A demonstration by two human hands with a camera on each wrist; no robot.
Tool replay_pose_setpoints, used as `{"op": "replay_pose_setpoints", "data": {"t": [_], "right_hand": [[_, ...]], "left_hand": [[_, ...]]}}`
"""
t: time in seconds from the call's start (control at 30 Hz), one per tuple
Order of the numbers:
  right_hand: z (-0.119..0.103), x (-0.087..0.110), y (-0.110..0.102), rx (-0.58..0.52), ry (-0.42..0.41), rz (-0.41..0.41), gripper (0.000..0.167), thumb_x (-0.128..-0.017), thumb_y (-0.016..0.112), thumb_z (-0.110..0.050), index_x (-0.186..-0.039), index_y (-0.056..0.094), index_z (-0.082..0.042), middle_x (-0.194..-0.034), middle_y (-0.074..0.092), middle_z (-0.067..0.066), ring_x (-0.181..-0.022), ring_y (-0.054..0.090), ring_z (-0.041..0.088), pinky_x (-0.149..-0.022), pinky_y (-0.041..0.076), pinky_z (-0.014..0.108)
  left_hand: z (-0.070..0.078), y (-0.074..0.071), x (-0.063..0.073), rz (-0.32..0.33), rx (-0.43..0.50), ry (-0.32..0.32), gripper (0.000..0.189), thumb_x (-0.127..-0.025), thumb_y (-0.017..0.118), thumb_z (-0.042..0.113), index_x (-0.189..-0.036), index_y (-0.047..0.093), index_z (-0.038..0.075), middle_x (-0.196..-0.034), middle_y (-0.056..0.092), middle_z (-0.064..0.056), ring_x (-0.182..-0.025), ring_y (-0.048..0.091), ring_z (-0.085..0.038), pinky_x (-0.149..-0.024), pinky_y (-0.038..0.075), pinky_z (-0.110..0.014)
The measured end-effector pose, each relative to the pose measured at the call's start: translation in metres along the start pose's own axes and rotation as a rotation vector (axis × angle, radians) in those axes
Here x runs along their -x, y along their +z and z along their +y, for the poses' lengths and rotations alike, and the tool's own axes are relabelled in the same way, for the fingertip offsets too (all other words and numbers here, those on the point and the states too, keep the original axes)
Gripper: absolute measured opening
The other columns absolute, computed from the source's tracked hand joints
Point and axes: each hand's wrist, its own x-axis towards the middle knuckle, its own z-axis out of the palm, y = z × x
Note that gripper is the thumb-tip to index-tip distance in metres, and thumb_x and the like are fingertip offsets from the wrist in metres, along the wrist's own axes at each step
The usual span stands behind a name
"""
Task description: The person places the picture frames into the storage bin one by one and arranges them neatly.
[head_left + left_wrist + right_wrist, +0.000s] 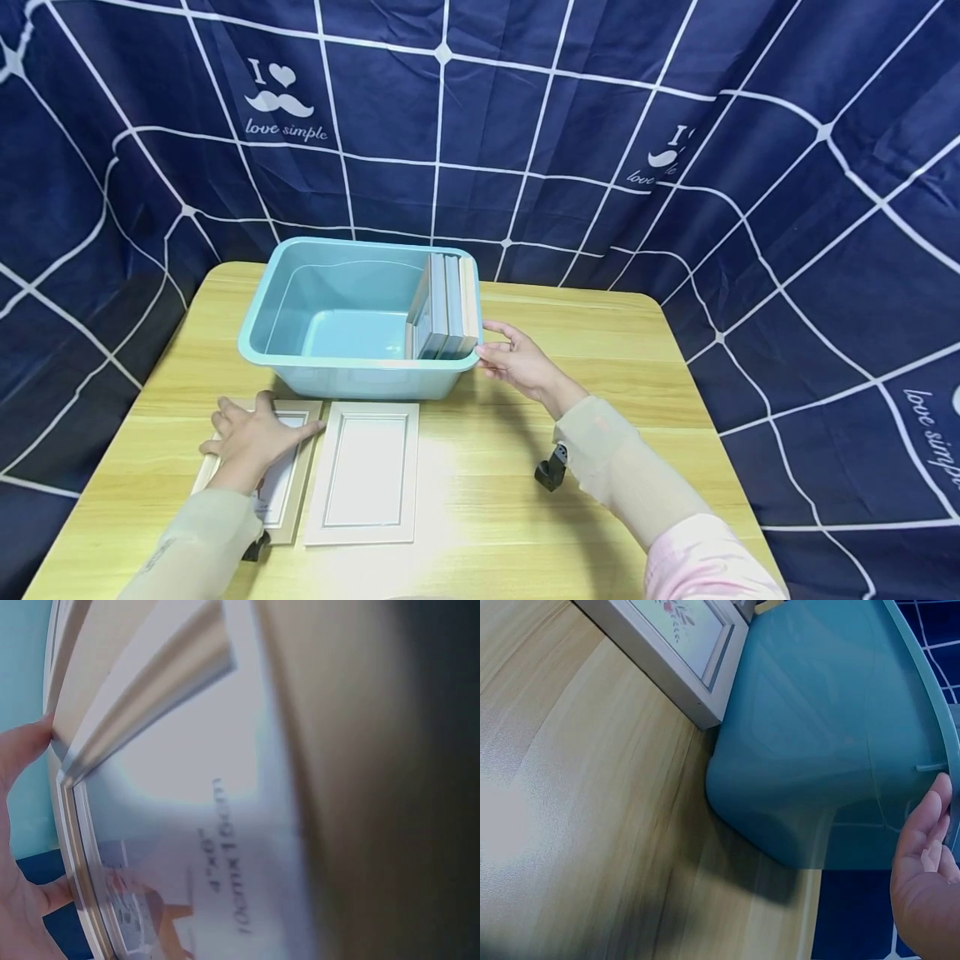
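Note:
My left hand (251,437) spreads over a beige-edged picture frame (281,483) lying at the left of the table, thumb and fingers gripping its opposite edges. In the left wrist view, a thumb and a finger meet the frame's rim; its insert (225,855) reads 4"x6". Beside it lies a second, whitish picture frame (363,475). My right hand (521,362) touches the light blue plastic tub (360,379) at its right end. Its loosely bent fingers (919,825) rest just below the rim. Inside the tub, picture frames (442,308) stand on edge against the right wall.
The wood-grain table (600,350) carries the tub near its back edge. A dark blue curtain (525,125) with white grid lines surrounds the table at the back and sides. Black wrist cameras (551,468) are strapped to both forearms.

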Motion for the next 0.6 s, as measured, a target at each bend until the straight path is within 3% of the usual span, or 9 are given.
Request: {"op": "replay_pose_setpoints", "data": {"t": [0.37, 0.6], "right_hand": [[0.002, -0.001, -0.001, 0.013, -0.017, 0.002, 0.059, -0.094, 0.055, 0.002, -0.146, 0.028, -0.003, -0.086, 0.064, 0.002, -0.074, 0.061, 0.013, -0.066, 0.052, 0.021], [0.004, -0.001, -0.001, 0.018, -0.029, 0.005, 0.058, -0.094, 0.055, 0.002, -0.146, 0.029, -0.003, -0.087, 0.064, 0.002, -0.075, 0.061, 0.012, -0.067, 0.052, 0.021]], "left_hand": [[0.001, -0.004, 0.001, 0.039, 0.012, 0.007, 0.12, -0.06, 0.07, 0.074, -0.138, 0.03, -0.007, -0.134, -0.016, -0.053, -0.122, -0.007, -0.07, -0.077, 0.007, -0.087], [0.0, -0.017, 0.009, 0.152, 0.059, 0.062, 0.11, -0.06, 0.076, 0.067, -0.133, 0.035, -0.006, -0.137, -0.014, -0.05, -0.125, -0.005, -0.067, -0.079, 0.008, -0.086]]}}
